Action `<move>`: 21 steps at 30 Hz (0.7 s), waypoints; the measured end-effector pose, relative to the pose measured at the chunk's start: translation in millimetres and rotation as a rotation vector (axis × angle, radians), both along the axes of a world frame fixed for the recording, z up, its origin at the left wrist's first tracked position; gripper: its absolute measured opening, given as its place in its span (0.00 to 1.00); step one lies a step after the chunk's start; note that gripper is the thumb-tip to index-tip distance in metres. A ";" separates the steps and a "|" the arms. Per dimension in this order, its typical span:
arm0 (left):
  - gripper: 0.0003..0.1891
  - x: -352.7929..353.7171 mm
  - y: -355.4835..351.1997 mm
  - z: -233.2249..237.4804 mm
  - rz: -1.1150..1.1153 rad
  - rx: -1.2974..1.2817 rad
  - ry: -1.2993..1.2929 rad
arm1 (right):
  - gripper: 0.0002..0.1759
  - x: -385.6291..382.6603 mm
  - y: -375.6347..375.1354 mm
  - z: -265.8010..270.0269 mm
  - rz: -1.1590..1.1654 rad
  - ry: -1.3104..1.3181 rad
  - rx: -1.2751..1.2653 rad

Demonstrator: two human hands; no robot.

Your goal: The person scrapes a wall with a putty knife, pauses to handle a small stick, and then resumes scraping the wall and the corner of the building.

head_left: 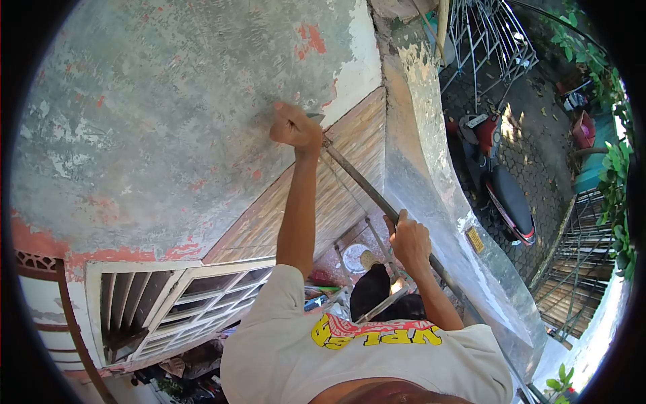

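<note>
My left hand [296,126] is closed in a fist against the worn grey wall [175,114]. A small dark pointed piece [315,117] pokes out at its right side; the rest is hidden in the fist, so its kind does not show. Lower and to the right, my right hand [411,240] is wrapped round a long metal pole [363,180]. The pole slants from near my left wrist down past my right forearm. Patches of red and white paint show on the grey wall, and a tan tiled strip [316,195] borders it.
Below me, metal bars surround my legs, with a round white container [354,258] on the ground. A louvred window [202,306] is at lower left. To the right, beyond a peeling ledge [431,128], stand a motorbike [508,195], a metal frame [488,37] and a bamboo fence [572,269].
</note>
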State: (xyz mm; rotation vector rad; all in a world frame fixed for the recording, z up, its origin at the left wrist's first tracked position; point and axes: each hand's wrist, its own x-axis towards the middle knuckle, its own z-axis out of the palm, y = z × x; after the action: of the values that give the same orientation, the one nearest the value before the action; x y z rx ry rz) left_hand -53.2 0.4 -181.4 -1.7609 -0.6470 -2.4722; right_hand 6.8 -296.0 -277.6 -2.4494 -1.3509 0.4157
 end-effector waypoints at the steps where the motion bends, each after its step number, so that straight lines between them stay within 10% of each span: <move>1: 0.27 4.6 -2.0 3.1 0.017 -0.014 0.010 | 0.24 -0.2 1.2 0.0 -0.002 0.001 -0.009; 21: 0.22 22.3 -7.9 15.4 0.037 0.202 0.313 | 0.22 2.6 -0.3 2.2 -0.004 0.021 0.045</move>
State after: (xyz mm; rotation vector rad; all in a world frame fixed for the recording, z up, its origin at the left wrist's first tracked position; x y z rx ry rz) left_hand -30.9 -7.5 -166.0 -1.9711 -0.3863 -2.0864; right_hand 9.4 -296.2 -275.4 -2.4045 -1.3323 0.4046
